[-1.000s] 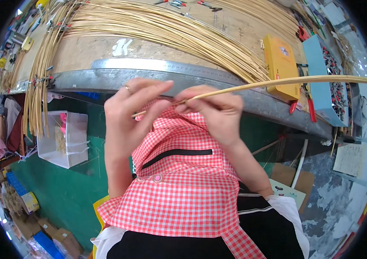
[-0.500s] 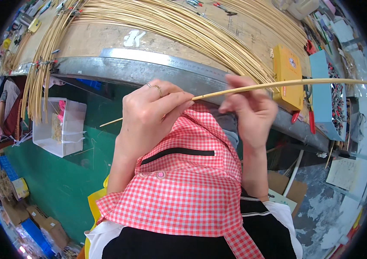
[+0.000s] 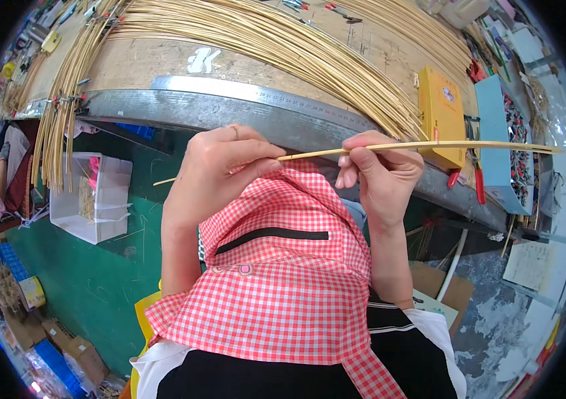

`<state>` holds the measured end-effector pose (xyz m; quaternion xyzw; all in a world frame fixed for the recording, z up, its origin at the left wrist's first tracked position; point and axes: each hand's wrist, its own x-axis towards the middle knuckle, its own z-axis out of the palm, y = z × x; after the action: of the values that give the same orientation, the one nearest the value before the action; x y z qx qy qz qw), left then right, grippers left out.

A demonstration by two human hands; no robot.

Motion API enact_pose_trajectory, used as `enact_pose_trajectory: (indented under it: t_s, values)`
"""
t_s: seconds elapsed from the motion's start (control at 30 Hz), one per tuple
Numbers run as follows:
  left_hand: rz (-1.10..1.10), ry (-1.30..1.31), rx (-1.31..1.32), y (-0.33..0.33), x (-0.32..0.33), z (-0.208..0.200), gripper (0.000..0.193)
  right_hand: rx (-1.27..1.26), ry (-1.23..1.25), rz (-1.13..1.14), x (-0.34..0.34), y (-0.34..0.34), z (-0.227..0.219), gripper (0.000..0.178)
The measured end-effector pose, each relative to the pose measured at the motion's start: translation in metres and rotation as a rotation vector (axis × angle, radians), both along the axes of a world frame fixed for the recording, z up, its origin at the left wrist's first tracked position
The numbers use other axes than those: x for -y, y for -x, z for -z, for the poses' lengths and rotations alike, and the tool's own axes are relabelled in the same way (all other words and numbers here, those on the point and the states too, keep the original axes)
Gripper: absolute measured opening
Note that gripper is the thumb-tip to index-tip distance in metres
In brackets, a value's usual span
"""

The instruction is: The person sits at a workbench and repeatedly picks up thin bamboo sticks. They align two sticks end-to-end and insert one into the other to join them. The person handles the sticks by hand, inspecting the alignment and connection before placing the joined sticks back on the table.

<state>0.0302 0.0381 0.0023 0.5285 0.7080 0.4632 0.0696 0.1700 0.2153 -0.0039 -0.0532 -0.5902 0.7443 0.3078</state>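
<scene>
A long, thin bamboo strip (image 3: 319, 154) lies nearly level across both hands, above my red checked apron. My left hand (image 3: 220, 163) pinches it between thumb and fingers, and its thin tail sticks out to the left behind the wrist. With thumb and forefinger, my right hand (image 3: 383, 169) grips the strip farther right, its other fingers curled below. Beyond that hand the strip runs out past the yellow box and over the light blue box. A dark mark shows on it close to the left fingertips.
A metal ruler (image 3: 256, 93) lies along the front edge of the workbench (image 3: 156, 63). Long bundled bamboo strips (image 3: 283, 50) cover its far part. At right stand a yellow box (image 3: 441, 110), red-handled pliers (image 3: 479, 183) and a light blue box (image 3: 496, 120) of clips. A white bin (image 3: 110, 229) sits lower left.
My right hand has closed on the strip, where its fingers were apart before. My left hand has moved slightly left, and the strip's right end sits a little lower.
</scene>
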Motion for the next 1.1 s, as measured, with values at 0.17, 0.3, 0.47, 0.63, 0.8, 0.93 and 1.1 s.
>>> enact_pose_trajectory:
  t_s: [0.17, 0.3, 0.47, 0.63, 0.8, 0.93, 1.1]
  values:
    - [0.150, -0.062, 0.372, -0.002, -0.007, 0.005, 0.018, 0.028, -0.077, -0.103, 0.009, 0.007, -0.005, 0.009]
    - [0.194, 0.012, 0.609, 0.001, -0.002, 0.005, 0.016, -0.001, -0.177, -0.212, 0.006, 0.018, -0.011, 0.011]
    - [0.068, -0.131, 0.668, 0.004, 0.000, 0.008, 0.014, 0.021, -0.376, -0.401, -0.015, 0.048, -0.025, 0.012]
    - [-0.131, -0.217, 0.627, 0.018, 0.005, 0.013, 0.017, 0.310, -0.814, -0.274, -0.104, 0.121, -0.027, 0.017]
    - [-0.194, -0.200, 0.611, 0.024, 0.010, 0.012, 0.014, 0.532, -1.509, 0.210, -0.203, 0.193, 0.008, 0.017]
    - [-0.223, -0.223, 0.571, 0.022, 0.007, 0.017, 0.015, 0.591, -1.703, 0.213, -0.212, 0.205, 0.017, 0.015]
    - [-0.261, -0.215, 0.547, 0.022, 0.005, 0.021, 0.017, 0.419, -1.341, 0.236, -0.189, 0.187, -0.002, 0.016]
